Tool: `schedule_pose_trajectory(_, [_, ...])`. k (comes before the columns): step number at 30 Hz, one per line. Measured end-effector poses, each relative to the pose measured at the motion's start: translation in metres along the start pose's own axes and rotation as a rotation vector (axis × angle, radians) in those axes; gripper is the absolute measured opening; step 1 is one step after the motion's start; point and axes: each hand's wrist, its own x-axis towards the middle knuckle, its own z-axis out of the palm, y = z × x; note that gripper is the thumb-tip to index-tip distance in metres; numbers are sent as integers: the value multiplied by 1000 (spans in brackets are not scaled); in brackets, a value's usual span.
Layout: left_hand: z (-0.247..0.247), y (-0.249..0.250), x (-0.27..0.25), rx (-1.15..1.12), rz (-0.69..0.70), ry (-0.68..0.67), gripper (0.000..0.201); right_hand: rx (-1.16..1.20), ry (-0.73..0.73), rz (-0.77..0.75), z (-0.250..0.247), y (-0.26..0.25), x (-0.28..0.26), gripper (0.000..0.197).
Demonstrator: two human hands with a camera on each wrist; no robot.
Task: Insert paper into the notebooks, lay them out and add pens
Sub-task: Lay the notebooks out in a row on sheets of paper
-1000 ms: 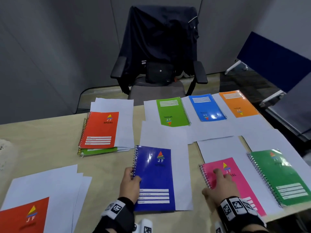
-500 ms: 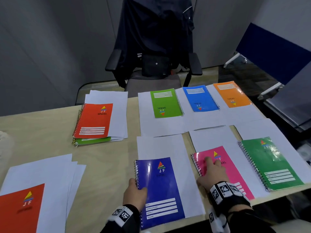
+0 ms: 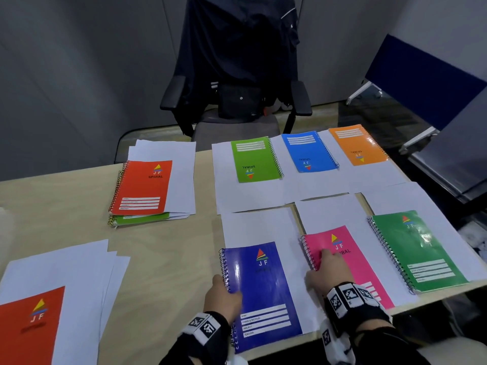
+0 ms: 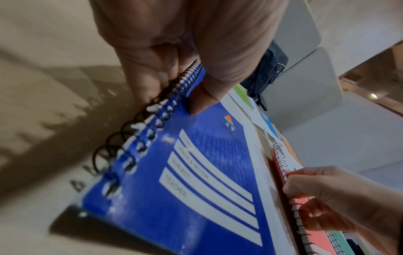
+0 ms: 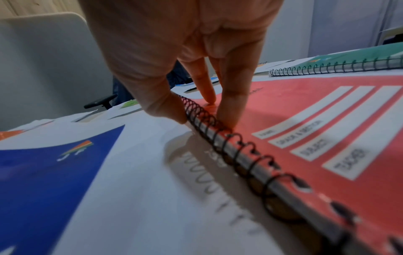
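Note:
A dark blue spiral notebook (image 3: 263, 291) lies on a white sheet (image 3: 258, 225) at the table's near edge. My left hand (image 3: 226, 291) grips its spiral side. In the left wrist view the thumb (image 4: 196, 100) is on the cover and the fingers curl under the coil. To the right lies a pink notebook (image 3: 350, 262) on its own sheet (image 3: 324, 214). My right hand (image 3: 326, 272) pinches its spiral edge, thumb outside the coil and fingertips (image 5: 226, 120) on the cover. I see no pens.
A dark green notebook (image 3: 416, 251) lies at the right edge. Light green (image 3: 253, 159), blue (image 3: 308, 151) and orange (image 3: 355, 143) notebooks line the far side on paper. A red notebook (image 3: 142, 185) tops a stack at left. Loose sheets (image 3: 66, 275) and a red cover (image 3: 29, 325) lie near left. A chair (image 3: 237, 101) stands behind the table.
My left hand has drawn the dark blue notebook and its sheet toward me and closer to the pink one. The right hand has stayed on the pink notebook.

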Motion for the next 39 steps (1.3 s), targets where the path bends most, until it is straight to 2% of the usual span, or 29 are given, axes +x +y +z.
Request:
schedule_pose_trajectory(7, [-4, 1, 4, 186, -9, -30, 28, -24, 10, -2, -1, 1, -1, 39])
schedule_pose_trajectory(12, [-24, 1, 15, 415, -21, -59, 38, -57, 45, -66, -4, -11, 1, 50])
schedule_pose_trajectory(15, [-42, 3, 29, 443, 1, -45, 37, -36, 81, -121, -6, -37, 2, 46])
schedule_pose_trajectory(20, [-96, 14, 64, 277, 29, 134, 20, -65, 63, -234, -7, -92, 7, 42])
schedule_pose_trajectory(25, [-157, 18, 102, 125, 12, 339, 20, -89, 8, -293, -2, -136, 12, 37])
schedule_pose_trajectory(32, [-224, 8, 144, 32, 8, 567, 16, -124, -44, -285, 6, -171, 18, 33])
schedule_pose_trajectory(36, [-247, -1, 167, 7, -31, 618, 26, -136, -68, -284, 9, -188, 24, 30])
schedule_pose_trajectory(39, [-256, -5, 180, -24, -70, 631, 39, -125, -80, -284, 13, -200, 29, 21])
